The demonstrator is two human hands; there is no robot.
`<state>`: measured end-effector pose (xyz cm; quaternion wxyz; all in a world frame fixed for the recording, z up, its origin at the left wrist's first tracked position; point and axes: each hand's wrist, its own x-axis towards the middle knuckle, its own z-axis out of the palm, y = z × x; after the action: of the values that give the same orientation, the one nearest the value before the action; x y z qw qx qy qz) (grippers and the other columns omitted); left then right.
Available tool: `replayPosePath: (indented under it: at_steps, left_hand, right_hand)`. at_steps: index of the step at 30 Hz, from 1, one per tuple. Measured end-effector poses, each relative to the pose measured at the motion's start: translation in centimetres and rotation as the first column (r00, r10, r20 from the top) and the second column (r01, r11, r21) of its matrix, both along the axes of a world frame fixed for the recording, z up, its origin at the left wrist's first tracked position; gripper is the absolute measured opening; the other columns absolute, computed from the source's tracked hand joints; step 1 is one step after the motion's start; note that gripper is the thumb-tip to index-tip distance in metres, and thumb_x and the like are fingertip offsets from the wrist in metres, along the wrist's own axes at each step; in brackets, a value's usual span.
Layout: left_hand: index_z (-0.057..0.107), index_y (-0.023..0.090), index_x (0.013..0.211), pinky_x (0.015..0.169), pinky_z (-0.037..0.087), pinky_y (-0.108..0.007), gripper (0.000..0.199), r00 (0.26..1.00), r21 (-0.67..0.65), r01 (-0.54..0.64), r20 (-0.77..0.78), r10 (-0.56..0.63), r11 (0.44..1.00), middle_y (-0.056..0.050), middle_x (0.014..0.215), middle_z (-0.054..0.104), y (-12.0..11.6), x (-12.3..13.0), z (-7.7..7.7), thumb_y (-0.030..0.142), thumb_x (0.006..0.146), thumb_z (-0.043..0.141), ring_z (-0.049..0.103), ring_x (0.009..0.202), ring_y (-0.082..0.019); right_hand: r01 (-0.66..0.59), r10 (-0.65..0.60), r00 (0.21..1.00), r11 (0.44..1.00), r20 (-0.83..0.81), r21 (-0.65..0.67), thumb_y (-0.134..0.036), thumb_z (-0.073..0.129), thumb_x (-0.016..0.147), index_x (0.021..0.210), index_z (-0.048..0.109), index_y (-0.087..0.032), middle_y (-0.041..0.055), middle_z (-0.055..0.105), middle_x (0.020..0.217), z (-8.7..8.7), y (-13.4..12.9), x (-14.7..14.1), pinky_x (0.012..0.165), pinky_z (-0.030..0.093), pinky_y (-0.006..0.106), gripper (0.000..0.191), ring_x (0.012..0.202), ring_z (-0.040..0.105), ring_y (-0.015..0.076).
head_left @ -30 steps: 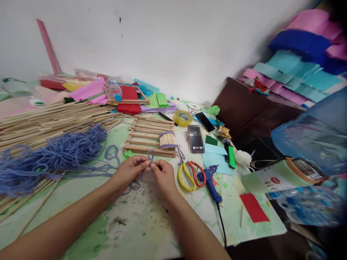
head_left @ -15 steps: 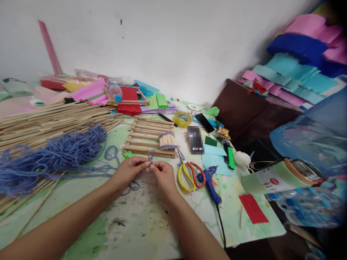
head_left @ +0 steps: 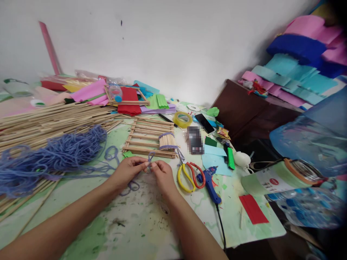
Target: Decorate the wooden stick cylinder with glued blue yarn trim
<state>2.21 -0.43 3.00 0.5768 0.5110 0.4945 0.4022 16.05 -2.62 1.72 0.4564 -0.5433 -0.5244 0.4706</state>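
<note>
My left hand [head_left: 132, 169] and my right hand [head_left: 162, 175] meet over the table, fingertips pinched on purple yarn [head_left: 151, 156]. A small loop stands up between them, and the strand trails left to a big tangled heap of the same yarn [head_left: 73, 148]. Just beyond my hands lies a frame of wooden sticks [head_left: 148, 130]. On its right side rests a small panel of short sticks [head_left: 167, 140] bound with purple yarn. Scissors [head_left: 189, 175] with one yellow and one red handle lie right of my right hand, their tips near the frame.
Right of the scissors are a blue glue gun [head_left: 212, 184] with a cord, a green cutter [head_left: 230, 158] and a tilted green cup [head_left: 271, 178]. Tape [head_left: 182, 119] and a phone [head_left: 204, 123] lie farther back. Long sticks [head_left: 54, 117] cover the left side.
My right fingertips have shifted slightly to the right, a little away from the left ones. The yarn loop between them has changed shape a little; both hands still pinch it.
</note>
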Motion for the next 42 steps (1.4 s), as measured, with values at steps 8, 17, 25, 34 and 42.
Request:
replayPosePath:
  at_steps: [8, 17, 25, 34, 42]
  left_hand:
    - [0.069, 0.014, 0.069, 0.048, 0.035, -0.018, 0.024, 0.990, -0.096, 0.042, 0.139, -0.028, 0.995, 0.002, 0.054, 0.058, 0.1, -0.1, -0.7, 0.034, 0.057, 0.076, 0.046, 0.050, -0.008]
    - [0.066, 0.013, 0.072, 0.040, 0.023, -0.016, 0.022, 0.971, -0.201, 0.160, 0.207, -0.118, 0.966, 0.004, 0.054, 0.054, 0.2, -0.5, -0.9, 0.027, 0.059, 0.075, 0.035, 0.043, -0.003]
    - [0.063, 0.014, 0.068, 0.040, 0.027, -0.018, 0.020, 0.988, -0.113, 0.122, 0.107, -0.110, 0.986, 0.003, 0.053, 0.051, 0.5, -0.8, -1.4, 0.032, 0.065, 0.070, 0.038, 0.044, -0.006]
    - [0.067, 0.017, 0.065, 0.057, 0.045, -0.023, 0.017, 0.981, 0.047, 0.187, -0.066, -0.184, 0.981, 0.000, 0.058, 0.063, 0.8, -0.9, -0.8, 0.034, 0.064, 0.067, 0.055, 0.057, -0.013]
    - [0.069, 0.018, 0.068, 0.066, 0.048, -0.026, 0.018, 0.963, 0.169, 0.195, -0.218, -0.156, 0.966, -0.002, 0.068, 0.069, 0.8, -1.0, -0.7, 0.035, 0.068, 0.062, 0.061, 0.066, -0.017]
  right_hand:
    - [-0.049, 0.036, 0.981, 0.997, -0.192, -0.064, -0.033, 0.056, 0.069, 0.058, 0.052, -0.017, -0.0049, 0.041, 0.053, 0.1, -0.2, -0.1, 0.053, 0.024, 0.023, 0.020, 0.051, 0.030, 0.0083]
    - [-0.043, -0.003, 0.956, 0.988, -0.292, -0.151, -0.030, 0.055, 0.064, 0.054, 0.050, -0.017, -0.0059, 0.038, 0.050, 0.4, -0.3, -0.1, 0.050, 0.020, 0.024, 0.017, 0.048, 0.027, 0.0076]
    - [-0.103, 0.077, 0.973, 0.988, -0.219, -0.113, -0.031, 0.054, 0.066, 0.056, 0.049, -0.018, -0.0051, 0.039, 0.051, -0.1, -0.1, 0.0, 0.051, 0.023, 0.023, 0.018, 0.050, 0.030, 0.0086]
    - [-0.187, 0.179, 0.977, 0.981, -0.116, -0.055, -0.035, 0.052, 0.076, 0.064, 0.062, -0.015, -0.0019, 0.046, 0.054, 0.1, 0.1, 0.3, 0.052, 0.026, 0.022, 0.025, 0.053, 0.034, 0.0092]
    - [-0.186, 0.167, 0.961, 0.980, -0.220, -0.067, -0.029, 0.062, 0.067, 0.072, 0.070, -0.016, -0.0005, 0.060, 0.062, -0.1, 0.1, 0.3, 0.059, 0.036, 0.022, 0.016, 0.057, 0.045, 0.0099]
